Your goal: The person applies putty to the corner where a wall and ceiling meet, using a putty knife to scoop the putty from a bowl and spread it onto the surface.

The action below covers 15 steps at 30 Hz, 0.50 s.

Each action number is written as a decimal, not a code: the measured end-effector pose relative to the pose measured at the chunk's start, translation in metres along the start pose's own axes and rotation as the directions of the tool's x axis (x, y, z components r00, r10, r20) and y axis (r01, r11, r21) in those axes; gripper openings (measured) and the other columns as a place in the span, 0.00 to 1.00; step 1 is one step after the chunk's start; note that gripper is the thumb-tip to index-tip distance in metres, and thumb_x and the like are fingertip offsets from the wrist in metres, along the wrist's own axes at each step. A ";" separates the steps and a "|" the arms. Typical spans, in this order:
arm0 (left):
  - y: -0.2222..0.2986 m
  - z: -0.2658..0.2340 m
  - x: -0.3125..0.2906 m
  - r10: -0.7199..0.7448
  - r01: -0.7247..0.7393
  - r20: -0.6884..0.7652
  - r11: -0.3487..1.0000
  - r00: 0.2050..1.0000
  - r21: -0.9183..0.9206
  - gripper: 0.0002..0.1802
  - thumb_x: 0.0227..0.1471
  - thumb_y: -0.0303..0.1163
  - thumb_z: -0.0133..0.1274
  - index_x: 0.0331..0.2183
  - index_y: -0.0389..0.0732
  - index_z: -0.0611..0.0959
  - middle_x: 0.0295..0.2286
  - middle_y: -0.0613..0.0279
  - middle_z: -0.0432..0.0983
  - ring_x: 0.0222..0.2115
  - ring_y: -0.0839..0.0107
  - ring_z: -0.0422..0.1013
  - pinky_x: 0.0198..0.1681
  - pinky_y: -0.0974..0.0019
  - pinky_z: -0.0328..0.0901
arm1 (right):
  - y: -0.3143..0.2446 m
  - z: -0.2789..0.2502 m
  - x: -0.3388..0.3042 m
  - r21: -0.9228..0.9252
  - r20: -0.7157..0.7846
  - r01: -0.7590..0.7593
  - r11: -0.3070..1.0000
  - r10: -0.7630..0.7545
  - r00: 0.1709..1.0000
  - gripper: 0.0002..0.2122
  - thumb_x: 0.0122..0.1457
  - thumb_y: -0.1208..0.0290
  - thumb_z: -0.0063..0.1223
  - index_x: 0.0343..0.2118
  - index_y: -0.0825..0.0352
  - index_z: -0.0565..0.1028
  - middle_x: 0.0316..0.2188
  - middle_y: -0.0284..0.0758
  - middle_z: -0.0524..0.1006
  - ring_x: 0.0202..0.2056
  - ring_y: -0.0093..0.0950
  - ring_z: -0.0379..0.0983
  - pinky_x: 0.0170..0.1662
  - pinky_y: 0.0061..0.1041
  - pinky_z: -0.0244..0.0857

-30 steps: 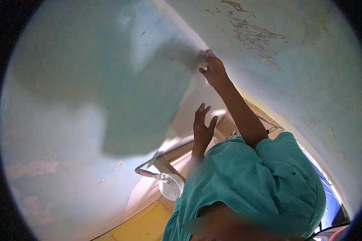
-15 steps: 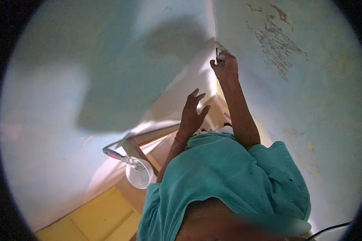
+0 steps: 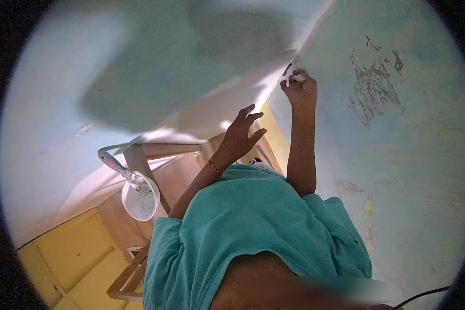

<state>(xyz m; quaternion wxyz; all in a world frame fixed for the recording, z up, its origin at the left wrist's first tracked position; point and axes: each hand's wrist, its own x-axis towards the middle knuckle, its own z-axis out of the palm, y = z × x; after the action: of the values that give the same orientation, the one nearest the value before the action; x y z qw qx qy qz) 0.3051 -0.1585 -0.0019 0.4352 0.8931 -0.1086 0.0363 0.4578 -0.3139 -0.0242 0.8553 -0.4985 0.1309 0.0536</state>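
Note:
My right hand [image 3: 300,89] is raised to the wall corner, its fingers curled, with whitish paste on and between them. A thin dark edge [image 3: 288,68] shows just beyond the fingertips; what exactly the fingers hold is too small to make out. Lower and to the left, my left hand [image 3: 242,131] is stretched toward the corner, fingers apart and holding nothing. A white plastic tub [image 3: 130,206] stands at the left with pale paste in it. Resting in the tub, a putty knife [image 3: 113,161] leans its grey and red handle out over the rim.
Wooden framework [image 3: 171,150] stands below my left arm, beside the tub. The right pale blue wall [image 3: 413,155] has a patch of peeling paint [image 3: 375,93]. Yellow panelling [image 3: 72,256] lies at the lower left, and a black cable [image 3: 423,294] at the lower right.
The view has turned, so the corner line now slants and the tub appears farther left. My right hand stays at the corner, slightly lower along it. My left hand remains spread.

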 end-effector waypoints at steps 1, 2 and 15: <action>0.000 0.000 -0.001 -0.022 0.022 0.008 0.999 1.000 -0.025 0.22 0.42 0.34 0.52 0.42 0.42 0.69 0.47 0.51 0.57 0.47 0.56 0.57 0.48 0.60 0.56 | 0.005 -0.003 0.003 0.127 -0.004 -0.075 0.989 0.076 0.997 0.12 0.42 0.72 0.49 0.32 0.69 0.66 0.17 0.34 0.68 0.21 0.23 0.63 0.27 0.25 0.62; 0.001 0.000 -0.002 -0.045 0.046 0.019 0.998 0.999 -0.049 0.22 0.42 0.34 0.52 0.42 0.43 0.69 0.47 0.52 0.57 0.48 0.57 0.56 0.49 0.59 0.54 | 0.010 -0.003 0.006 0.117 0.031 -0.034 0.993 0.030 0.999 0.08 0.45 0.73 0.46 0.30 0.68 0.66 0.18 0.32 0.66 0.21 0.22 0.61 0.29 0.26 0.57; -0.003 -0.005 -0.013 -0.066 0.066 -0.028 0.998 0.997 -0.007 0.22 0.42 0.35 0.53 0.42 0.43 0.69 0.47 0.52 0.56 0.48 0.57 0.56 0.49 0.59 0.54 | -0.006 0.034 0.025 0.716 0.169 -0.257 0.649 0.196 0.966 0.04 0.49 0.75 0.38 0.28 0.63 0.66 0.21 0.31 0.64 0.24 0.24 0.59 0.29 0.28 0.52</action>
<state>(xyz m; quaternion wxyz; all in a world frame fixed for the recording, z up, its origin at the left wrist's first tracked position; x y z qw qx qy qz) 0.2932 -0.1506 -0.0037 0.4404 0.8942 -0.0727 0.0342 0.4892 -0.2882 -0.0106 0.9736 -0.0915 0.1699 0.1221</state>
